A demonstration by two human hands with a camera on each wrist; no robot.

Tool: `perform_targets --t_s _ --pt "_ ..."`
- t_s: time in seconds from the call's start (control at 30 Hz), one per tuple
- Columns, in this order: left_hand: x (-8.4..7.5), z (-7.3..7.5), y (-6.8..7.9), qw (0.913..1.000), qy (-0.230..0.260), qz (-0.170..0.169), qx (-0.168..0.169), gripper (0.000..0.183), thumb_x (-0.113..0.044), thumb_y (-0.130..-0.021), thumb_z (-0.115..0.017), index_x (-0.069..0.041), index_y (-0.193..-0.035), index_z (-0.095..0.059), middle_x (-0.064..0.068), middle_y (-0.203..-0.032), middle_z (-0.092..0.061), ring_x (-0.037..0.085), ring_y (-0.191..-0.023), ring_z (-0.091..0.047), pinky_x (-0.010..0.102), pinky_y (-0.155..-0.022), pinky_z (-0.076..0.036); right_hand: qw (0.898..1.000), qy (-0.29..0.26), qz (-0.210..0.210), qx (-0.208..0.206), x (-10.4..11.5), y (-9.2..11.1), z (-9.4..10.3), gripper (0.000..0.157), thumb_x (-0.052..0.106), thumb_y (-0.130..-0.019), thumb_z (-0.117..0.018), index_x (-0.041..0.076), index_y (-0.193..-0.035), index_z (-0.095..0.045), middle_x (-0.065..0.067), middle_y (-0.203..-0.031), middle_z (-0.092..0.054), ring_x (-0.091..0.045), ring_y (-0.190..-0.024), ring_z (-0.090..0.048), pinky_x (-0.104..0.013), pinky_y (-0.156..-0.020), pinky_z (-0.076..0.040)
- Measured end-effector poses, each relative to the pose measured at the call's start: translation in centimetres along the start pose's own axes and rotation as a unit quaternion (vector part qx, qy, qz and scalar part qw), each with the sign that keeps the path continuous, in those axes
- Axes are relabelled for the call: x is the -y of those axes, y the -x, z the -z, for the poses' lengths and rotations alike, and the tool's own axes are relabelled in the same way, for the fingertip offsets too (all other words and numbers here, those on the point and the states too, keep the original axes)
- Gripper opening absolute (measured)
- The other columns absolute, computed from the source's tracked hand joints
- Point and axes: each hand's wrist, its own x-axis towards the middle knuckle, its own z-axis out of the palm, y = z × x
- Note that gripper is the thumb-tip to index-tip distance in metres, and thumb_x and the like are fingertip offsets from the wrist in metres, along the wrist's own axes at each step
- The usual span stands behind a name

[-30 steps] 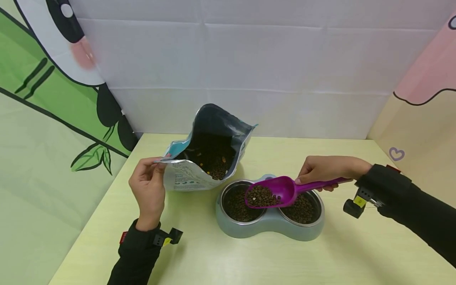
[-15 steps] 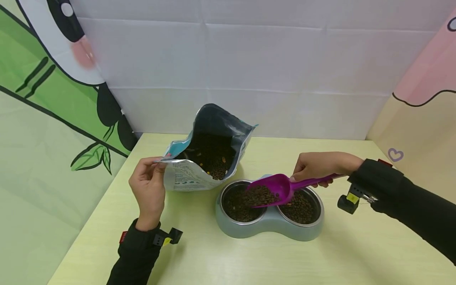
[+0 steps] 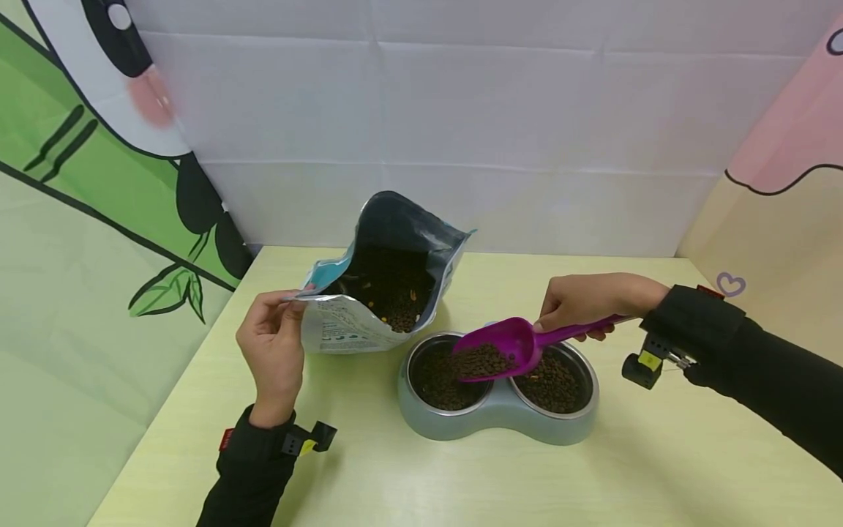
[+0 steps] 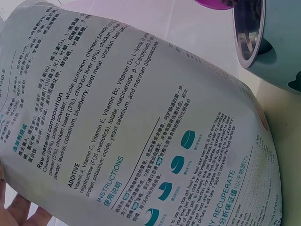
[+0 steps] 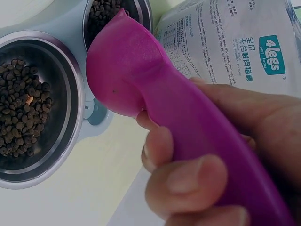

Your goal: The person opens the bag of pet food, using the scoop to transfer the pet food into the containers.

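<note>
My right hand [image 3: 579, 298] grips the handle of a purple scoop [image 3: 516, 344], its fingers curled round it in the right wrist view. Brown kibble [image 3: 484, 361] lies in the scoop, whose mouth tilts toward the left bowl over the double pet bowl [image 3: 497, 424]. Both steel bowls contain kibble; the right one [image 5: 23, 108] shows plainly in the right wrist view. My left hand [image 3: 273, 344] pinches the left edge of the opened pet food bag [image 3: 349, 322] between thumb and fingers. Kibble sits inside the bag, and its printed side fills the left wrist view.
A pale wooden table [image 3: 421, 483] carries the bag and the bowls. Behind it hangs a white cloth [image 3: 461, 132], with cartoon-printed panels [image 3: 85, 219] at the left and right. The bag stands close behind and left of the bowls.
The right hand and scoop have moved slightly left and up, and the scoop has tipped so its kibble shifts toward the mouth. The left hand and bag stay put.
</note>
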Motion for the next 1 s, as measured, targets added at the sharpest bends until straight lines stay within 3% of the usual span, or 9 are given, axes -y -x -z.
perform_targets --t_s 0.67,1.0 --pt "0.0 0.0 0.0 0.9998 0.016 0.006 -0.006 0.011 0.001 -0.083 -0.058 0.007 -0.092 -0.058 0.007 -0.089 -0.063 0.017 -0.085 -0.062 0.022 -0.08 -0.047 1.0 0.015 -0.02 -0.003 -0.2 0.7 0.5 0.023 0.031 -0.091 -0.053 0.018 -0.075 -0.065 -0.001 -0.056 -0.051 -0.009 -0.041 -0.04 -0.02 -0.039 -0.034" --pt "0.1 -0.1 0.0 0.9997 0.023 0.002 -0.004 0.01 0.001 -0.084 -0.058 0.007 -0.091 -0.058 0.008 -0.089 -0.063 0.018 -0.086 -0.062 0.023 -0.08 -0.047 0.998 -0.05 -0.023 -0.01 -1.7 1.0 0.0 0.023 0.034 -0.09 -0.053 0.017 -0.082 -0.066 -0.004 -0.057 -0.051 -0.011 -0.042 -0.041 -0.021 -0.04 -0.033"
